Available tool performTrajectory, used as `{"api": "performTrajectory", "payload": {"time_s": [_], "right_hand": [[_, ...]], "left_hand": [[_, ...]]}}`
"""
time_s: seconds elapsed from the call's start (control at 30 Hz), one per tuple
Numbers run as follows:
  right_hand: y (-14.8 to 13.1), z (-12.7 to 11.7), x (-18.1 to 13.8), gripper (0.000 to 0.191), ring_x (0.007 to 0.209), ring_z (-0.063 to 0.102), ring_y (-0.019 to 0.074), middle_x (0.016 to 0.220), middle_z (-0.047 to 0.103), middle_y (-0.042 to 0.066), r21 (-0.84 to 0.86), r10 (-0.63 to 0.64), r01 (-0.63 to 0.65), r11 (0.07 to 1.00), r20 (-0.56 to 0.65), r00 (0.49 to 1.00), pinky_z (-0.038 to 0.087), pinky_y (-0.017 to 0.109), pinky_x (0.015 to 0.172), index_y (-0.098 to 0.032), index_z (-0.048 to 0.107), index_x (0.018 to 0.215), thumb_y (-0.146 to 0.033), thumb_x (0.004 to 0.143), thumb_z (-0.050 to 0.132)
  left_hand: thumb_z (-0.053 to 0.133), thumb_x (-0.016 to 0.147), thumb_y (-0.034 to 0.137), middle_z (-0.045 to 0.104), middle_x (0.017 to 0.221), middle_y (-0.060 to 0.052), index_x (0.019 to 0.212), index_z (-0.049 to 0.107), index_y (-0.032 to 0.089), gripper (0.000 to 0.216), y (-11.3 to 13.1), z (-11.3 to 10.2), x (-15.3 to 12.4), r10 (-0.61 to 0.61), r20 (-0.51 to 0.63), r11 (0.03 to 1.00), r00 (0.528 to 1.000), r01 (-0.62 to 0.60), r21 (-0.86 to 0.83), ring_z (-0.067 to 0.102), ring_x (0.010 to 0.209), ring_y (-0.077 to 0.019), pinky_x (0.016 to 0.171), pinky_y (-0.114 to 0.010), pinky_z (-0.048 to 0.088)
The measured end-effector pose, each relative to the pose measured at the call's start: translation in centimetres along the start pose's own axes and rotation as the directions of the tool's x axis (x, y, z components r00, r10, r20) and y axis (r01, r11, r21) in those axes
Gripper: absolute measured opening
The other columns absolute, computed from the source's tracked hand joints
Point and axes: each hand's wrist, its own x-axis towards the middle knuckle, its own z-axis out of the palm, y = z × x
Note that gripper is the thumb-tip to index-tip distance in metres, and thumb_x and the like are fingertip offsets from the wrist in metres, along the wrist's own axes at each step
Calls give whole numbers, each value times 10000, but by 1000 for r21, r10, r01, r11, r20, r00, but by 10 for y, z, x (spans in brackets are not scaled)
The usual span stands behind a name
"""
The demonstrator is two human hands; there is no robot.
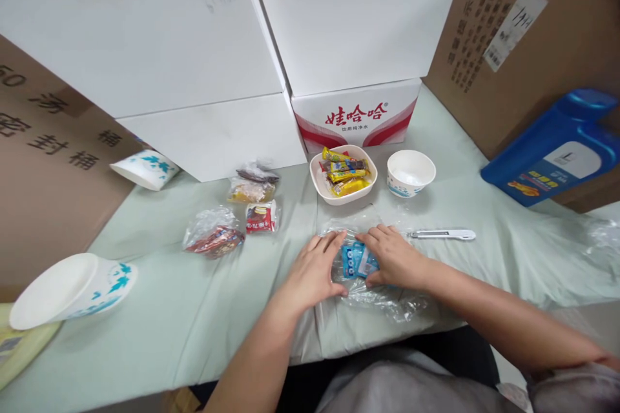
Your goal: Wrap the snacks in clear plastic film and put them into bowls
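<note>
Blue snack packets [357,261] lie in a clear plastic bag [387,300] near the table's front edge. My left hand [317,271] rests on the bag's left side, thumb and fingers apart. From the right, my right hand [394,257] lies over the packets and bag with its fingers spread, hiding part of them. Just beyond my right hand is a white utility knife [448,234]. Behind the bag, a cream bowl [343,201] holds several yellow-wrapped snacks [347,174], and a white paper bowl [409,190] stands upright beside it.
Left of my hands lie a bag of red-wrapped snacks [216,242], a red packet [260,218] and a bag of mixed snacks [252,190]. Tipped paper bowls [109,287] are at far left. White boxes [356,117] line the back; a blue bottle [552,148] leans against a carton [465,77].
</note>
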Motion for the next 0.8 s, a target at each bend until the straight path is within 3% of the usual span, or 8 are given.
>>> {"api": "performTrajectory", "payload": {"time_s": [0.1, 0.2, 0.3, 0.37, 0.43, 0.53, 0.67, 0.8], "right_hand": [[4, -9, -4, 525, 925, 608, 261, 1025, 652, 113, 131, 47, -54, 990, 49, 998, 454, 344, 797, -139, 607, 1082, -353, 657, 830], [13, -24, -3, 368, 755, 610, 196, 860, 660, 40, 300, 99, -121, 946, 87, 991, 427, 271, 649, -179, 587, 991, -364, 722, 756], [23, -47, 14, 343, 757, 606, 191, 854, 661, 30, 466, 191, -130, 875, -87, 978, 443, 275, 655, -185, 556, 1039, -402, 791, 653], [25, -64, 37, 383, 834, 615, 210, 968, 670, 61, 528, 306, -141, 838, -238, 922, 473, 307, 709, -178, 525, 1142, -386, 827, 590], [25, -81, 67, 446, 903, 620, 233, 1075, 663, 91, 527, 416, -221, 821, -286, 863, 486, 341, 758, -173, 474, 1248, -324, 838, 560], [18, -96, 116, 511, 1060, 600, 257, 1223, 622, 136, 444, 479, -343, 828, -240, 845, 468, 358, 875, -148, 427, 1328, -212, 835, 542], [5, -95, 158, 535, 1080, 610, 298, 1230, 622, 191, 378, 473, -394, 838, -144, 869, 461, 385, 901, -93, 429, 1340, -214, 838, 572], [0, -85, 165, 428, 1077, 619, 270, 1213, 650, 145, 368, 357, -280, 887, -162, 920, 455, 371, 927, -151, 519, 1274, -335, 891, 569]], "left_hand": [[878, 559, 391, 439, 1481, -136, 1485, 305, 244, 1099, 2, -2, 0, -26, 31, 1000, 999, 26, 16, 454, 1290, -357, 1052, -487, 395], [862, 576, 425, 409, 1504, -121, 1456, 363, 240, 1029, 7, -5, 2, -84, 98, 996, 992, 81, 30, 421, 1318, -346, 1073, -465, 381], [870, 560, 433, 399, 1508, -112, 1424, 417, 236, 995, 11, -8, 2, -112, 131, 993, 985, 107, 41, 414, 1312, -350, 1074, -462, 380], [876, 550, 429, 388, 1514, -116, 1430, 414, 223, 1016, 11, -8, 3, -111, 141, 993, 984, 107, 41, 404, 1313, -352, 1085, -462, 368], [876, 547, 426, 374, 1523, -120, 1440, 405, 216, 1032, 10, -7, 2, -113, 147, 994, 983, 109, 31, 391, 1321, -350, 1094, -460, 360], [865, 560, 427, 364, 1530, -113, 1437, 412, 240, 1005, 9, -6, 2, -118, 147, 993, 982, 118, 7, 384, 1331, -350, 1091, -471, 359], [872, 561, 424, 362, 1533, -115, 1439, 414, 246, 1006, 8, -5, 2, -114, 142, 993, 983, 115, 5, 384, 1330, -356, 1091, -480, 360], [880, 552, 425, 362, 1532, -123, 1443, 415, 230, 1024, 8, -5, 1, -111, 145, 994, 983, 110, 14, 376, 1334, -355, 1098, -470, 361]]}}
